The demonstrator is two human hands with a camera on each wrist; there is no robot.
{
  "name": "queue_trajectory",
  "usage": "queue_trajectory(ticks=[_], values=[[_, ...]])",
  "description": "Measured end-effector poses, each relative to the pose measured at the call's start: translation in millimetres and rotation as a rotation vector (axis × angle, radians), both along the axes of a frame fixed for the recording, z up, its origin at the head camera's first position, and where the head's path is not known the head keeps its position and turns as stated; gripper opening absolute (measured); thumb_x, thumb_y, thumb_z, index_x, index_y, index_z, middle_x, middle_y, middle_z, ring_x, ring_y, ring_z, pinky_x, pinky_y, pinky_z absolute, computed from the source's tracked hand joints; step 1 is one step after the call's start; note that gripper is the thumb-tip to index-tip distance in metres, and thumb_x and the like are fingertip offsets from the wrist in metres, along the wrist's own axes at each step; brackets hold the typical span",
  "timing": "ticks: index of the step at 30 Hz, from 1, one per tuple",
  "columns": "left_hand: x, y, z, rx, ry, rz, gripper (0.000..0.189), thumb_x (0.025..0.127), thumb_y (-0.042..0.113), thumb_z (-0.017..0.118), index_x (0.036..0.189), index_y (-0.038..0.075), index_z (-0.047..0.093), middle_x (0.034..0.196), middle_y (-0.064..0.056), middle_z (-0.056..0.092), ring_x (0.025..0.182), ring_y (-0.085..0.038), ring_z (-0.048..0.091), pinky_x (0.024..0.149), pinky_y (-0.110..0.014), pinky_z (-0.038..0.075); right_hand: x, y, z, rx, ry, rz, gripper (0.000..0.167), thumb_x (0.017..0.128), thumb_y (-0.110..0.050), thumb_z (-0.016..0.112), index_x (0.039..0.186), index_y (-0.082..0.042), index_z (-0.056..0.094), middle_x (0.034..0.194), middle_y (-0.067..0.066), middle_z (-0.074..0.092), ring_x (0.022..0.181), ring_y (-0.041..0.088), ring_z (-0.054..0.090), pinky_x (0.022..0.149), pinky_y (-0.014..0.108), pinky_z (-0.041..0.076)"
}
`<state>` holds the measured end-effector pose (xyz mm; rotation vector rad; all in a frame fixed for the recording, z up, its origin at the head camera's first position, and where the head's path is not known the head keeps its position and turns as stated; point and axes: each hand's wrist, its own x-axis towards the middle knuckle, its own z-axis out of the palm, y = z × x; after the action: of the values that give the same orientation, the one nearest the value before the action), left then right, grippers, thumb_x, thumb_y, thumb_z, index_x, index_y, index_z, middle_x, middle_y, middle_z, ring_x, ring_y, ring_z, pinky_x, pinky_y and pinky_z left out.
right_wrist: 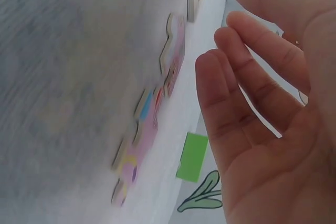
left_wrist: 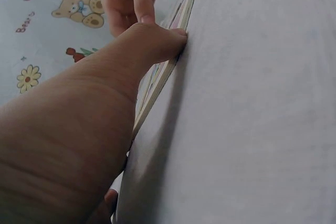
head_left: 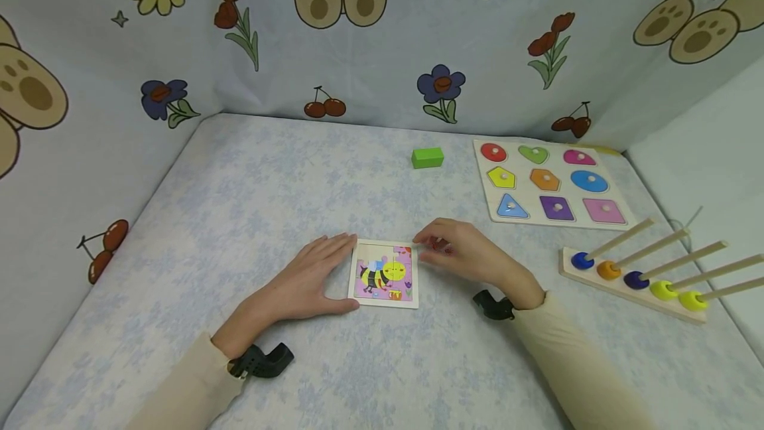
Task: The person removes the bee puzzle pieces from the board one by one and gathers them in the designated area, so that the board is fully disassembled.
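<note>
A square jigsaw puzzle [head_left: 388, 274] with a bee picture lies in a pale wooden frame [head_left: 382, 305] on the table. Along the frame's left side rests my left hand [head_left: 316, 277], thumb at the lower left corner and fingers near the upper left. In the left wrist view, the thumb [left_wrist: 178, 32] touches the frame's edge. My right hand [head_left: 459, 251] hovers by the upper right corner, fingers loosely bent and nothing between them. Several loose puzzle pieces [right_wrist: 176, 40] lie on the table beneath it, mostly hidden by the hand in the head view.
A green block [head_left: 427, 158] sits farther back. At the right are a board of knobbed shapes [head_left: 552, 181] and a wooden peg stand [head_left: 633, 287] with coloured beads on its slanting rods. A printed cloth [head_left: 382, 52] hangs behind the table.
</note>
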<state>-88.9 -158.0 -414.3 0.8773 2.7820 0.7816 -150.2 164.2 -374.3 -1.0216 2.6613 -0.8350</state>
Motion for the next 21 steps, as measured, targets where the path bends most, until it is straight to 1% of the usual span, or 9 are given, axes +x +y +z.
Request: queue_trajectory(ticks=[8, 15, 21], values=[[0.0, 0.4, -0.4, 0.005, -0.006, -0.001, 0.108, 0.084, 0.057, 0.079, 0.163, 0.005, 0.027, 0.170, -0.009, 0.028, 0.158, -0.028, 0.023, 0.130, -0.053, 0.016, 1.3, -16, -2.2, 0.064, -0.037, 0.006, 0.029, 0.091, -0.023, 0.081, 0.118, -0.013, 0.075, 0.108, -0.002, 0.070, 0.093, 0.014, 0.058, 0.082, 0.030, 0.055], [0.0, -0.2, -0.1, 0.008, -0.007, -0.006, 0.108, 0.085, 0.058, 0.078, 0.163, 0.005, 0.026, 0.170, -0.009, 0.028, 0.158, -0.028, 0.023, 0.130, -0.053, 0.016, 3.1, -20, -7.2, 0.051, -0.019, 0.002, 0.028, 0.090, -0.021, 0.082, 0.116, -0.011, 0.076, 0.104, -0.002, 0.068, 0.089, 0.013, 0.055, 0.078, 0.028, 0.051], [0.3, -1.0, 0.2, 0.006, -0.005, -0.006, 0.107, 0.085, 0.057, 0.078, 0.163, 0.004, 0.027, 0.169, -0.010, 0.028, 0.158, -0.029, 0.024, 0.129, -0.054, 0.016, 4.9, -24, -8.7, 0.054, -0.013, -0.006, 0.030, 0.089, -0.021, 0.083, 0.117, -0.010, 0.076, 0.103, -0.001, 0.067, 0.089, 0.014, 0.055, 0.077, 0.026, 0.051]])
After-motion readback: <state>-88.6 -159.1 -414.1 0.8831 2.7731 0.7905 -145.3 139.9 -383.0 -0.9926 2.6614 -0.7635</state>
